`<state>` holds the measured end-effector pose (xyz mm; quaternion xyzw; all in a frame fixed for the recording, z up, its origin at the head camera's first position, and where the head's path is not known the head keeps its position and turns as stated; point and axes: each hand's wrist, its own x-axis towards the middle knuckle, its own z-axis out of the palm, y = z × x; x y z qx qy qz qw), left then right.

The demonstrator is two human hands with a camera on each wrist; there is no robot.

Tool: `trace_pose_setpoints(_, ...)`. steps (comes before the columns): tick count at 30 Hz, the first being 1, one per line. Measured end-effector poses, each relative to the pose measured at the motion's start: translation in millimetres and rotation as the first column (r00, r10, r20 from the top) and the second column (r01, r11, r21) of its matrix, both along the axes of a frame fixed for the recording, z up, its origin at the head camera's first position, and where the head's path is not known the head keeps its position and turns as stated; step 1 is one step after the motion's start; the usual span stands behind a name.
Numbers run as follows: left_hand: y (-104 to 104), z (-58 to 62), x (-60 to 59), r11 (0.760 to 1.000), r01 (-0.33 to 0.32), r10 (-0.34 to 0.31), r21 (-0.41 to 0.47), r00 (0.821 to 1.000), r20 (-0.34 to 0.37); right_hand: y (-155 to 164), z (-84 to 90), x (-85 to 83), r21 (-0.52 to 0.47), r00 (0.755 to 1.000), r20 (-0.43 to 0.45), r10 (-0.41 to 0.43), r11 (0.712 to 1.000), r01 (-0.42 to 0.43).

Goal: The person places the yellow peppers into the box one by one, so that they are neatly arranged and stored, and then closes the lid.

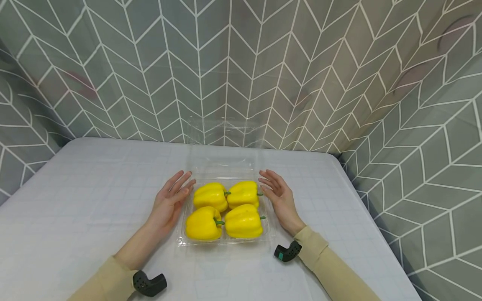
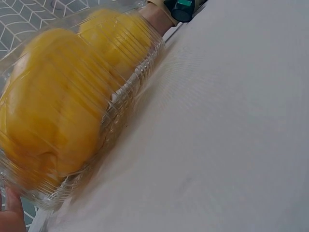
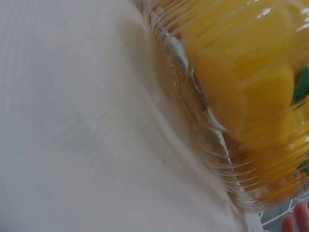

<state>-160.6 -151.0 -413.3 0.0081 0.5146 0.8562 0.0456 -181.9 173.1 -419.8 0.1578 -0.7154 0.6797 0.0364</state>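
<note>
Several yellow bell peppers [image 1: 244,221] with green stems lie in two rows inside a clear plastic clamshell container [image 1: 226,241]. Its clear lid [image 1: 224,165] stands raised at the far side. My left hand [image 1: 169,207] is at the container's left side, fingers extended forward by the far left corner. On the opposite side, my right hand [image 1: 280,200] has its fingers slightly bent near the far right corner. Both wrist views show the ribbed container wall close up, with peppers [image 2: 53,106] behind it. A few fingertips [image 3: 301,217] appear at the bottom right of the right wrist view.
A white cloth covers the table [image 1: 101,179]. Behind it and along the right hangs a grey curtain [image 1: 248,71] with a white chevron pattern. A black wrist device [image 1: 149,284] is on the left sleeve and another [image 1: 288,251] on the right.
</note>
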Motion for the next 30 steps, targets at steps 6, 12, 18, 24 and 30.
trace_pose_setpoints(6, 0.3, 0.0, 1.4, 1.0, 0.005, -0.006, -0.019, 1.0, -0.026, 0.2, -1.1, -0.6, 0.009, 1.0, -0.014, -0.014, 1.0, 0.014)
trace_pose_setpoints(12, 0.0, -1.6, 1.7, 0.999, 0.009, -0.011, -0.041, 0.999, -0.049, 0.9, -1.2, -0.9, -0.006, 1.0, -0.024, -0.009, 1.0, 0.009)
trace_pose_setpoints(18, -1.2, -3.8, 1.5, 0.997, 0.009, -0.014, -0.077, 0.997, -0.074, 1.3, -0.4, -0.5, 0.016, 1.0, -0.025, -0.018, 1.0, 0.018)
trace_pose_setpoints(24, -0.5, -4.7, 2.6, 0.999, -0.009, 0.006, -0.054, 0.998, -0.068, 1.3, -1.0, -0.4, 0.025, 0.998, -0.039, -0.04, 0.999, 0.041)
trace_pose_setpoints(30, 0.4, -4.4, 5.2, 0.998, -0.039, 0.037, -0.039, 0.998, -0.053, 1.6, -2.9, 0.1, 0.015, 0.997, -0.006, -0.073, 0.997, 0.073)
